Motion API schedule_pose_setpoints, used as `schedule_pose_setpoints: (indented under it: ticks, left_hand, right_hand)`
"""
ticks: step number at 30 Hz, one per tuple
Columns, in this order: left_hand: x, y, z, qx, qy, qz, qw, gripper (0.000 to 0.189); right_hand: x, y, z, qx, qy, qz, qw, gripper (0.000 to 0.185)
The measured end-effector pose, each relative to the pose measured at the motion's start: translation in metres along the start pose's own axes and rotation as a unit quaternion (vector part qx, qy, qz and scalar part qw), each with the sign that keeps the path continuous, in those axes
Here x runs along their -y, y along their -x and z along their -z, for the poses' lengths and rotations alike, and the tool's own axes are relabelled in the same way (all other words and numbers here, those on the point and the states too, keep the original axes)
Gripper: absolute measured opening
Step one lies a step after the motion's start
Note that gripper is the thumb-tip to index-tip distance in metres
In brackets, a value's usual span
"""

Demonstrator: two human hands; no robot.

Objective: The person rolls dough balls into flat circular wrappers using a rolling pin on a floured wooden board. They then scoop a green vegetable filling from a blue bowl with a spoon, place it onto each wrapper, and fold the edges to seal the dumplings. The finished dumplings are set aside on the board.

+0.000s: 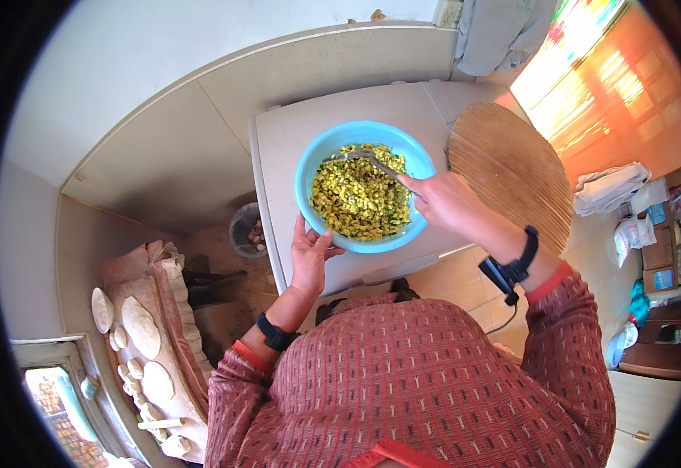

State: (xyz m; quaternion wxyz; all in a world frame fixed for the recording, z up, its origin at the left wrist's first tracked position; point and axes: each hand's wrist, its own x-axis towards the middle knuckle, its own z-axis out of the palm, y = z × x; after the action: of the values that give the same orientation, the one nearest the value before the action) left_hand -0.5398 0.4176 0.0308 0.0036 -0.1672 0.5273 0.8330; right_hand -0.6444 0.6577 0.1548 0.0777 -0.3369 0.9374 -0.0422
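A light blue plastic bowl (311,149) stands on a pale flat top (282,128) in front of me. It holds a chopped yellow and green food mixture (361,205). My left hand (311,251) grips the bowl's near left rim, with the thumb on the edge. In my right hand (443,199), at the bowl's right side, is the handle of a metal utensil (384,168), a fork or spoon. Its head lies over the far left part of the mixture; its exact shape is hard to tell. Each wrist wears a black band.
Right of the bowl lies a round ridged mat or lid (510,169). At lower left, a floured board (168,403) carries flat dough rounds (141,333), small dough pieces (136,368) and a rolling pin (162,423). A bucket (241,234) with eggshell-like scraps stands on the floor.
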Motion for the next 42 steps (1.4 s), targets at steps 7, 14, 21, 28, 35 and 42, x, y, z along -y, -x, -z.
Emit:
schedule_pose_setpoints:
  ticks: [7, 14, 21, 28, 35, 42]
  left_hand:
    - [-0.006, -0.026, 0.025, 0.022, 0.029, -0.021, 0.999, 0.060]
    - [-0.011, -0.030, 0.033, -0.008, 0.009, -0.053, 0.999, 0.057]
    - [-0.004, 0.001, 0.021, 0.052, 0.006, -0.050, 0.997, 0.070]
    - [-0.013, -0.019, 0.033, 0.026, 0.031, -0.039, 0.998, 0.068]
    - [-0.013, -0.023, 0.039, -0.024, 0.015, -0.031, 0.999, 0.057]
    - [-0.011, -0.005, 0.033, 0.025, 0.064, -0.034, 0.997, 0.056]
  right_hand:
    - [-0.017, 0.013, 0.002, 0.102, 0.058, 0.094, 0.989, 0.050]
    - [-0.046, 0.032, 0.036, 0.098, 0.013, 0.007, 0.995, 0.043]
    - [-0.054, -0.050, 0.017, 0.019, -0.067, 0.049, 0.996, 0.043]
    - [-0.034, -0.091, 0.022, 0.129, -0.019, 0.188, 0.973, 0.037]
    - [-0.034, -0.053, 0.080, 0.108, 0.150, 0.263, 0.947, 0.018]
    - [-0.007, -0.065, 0.080, 0.046, 0.124, 0.211, 0.969, 0.032]
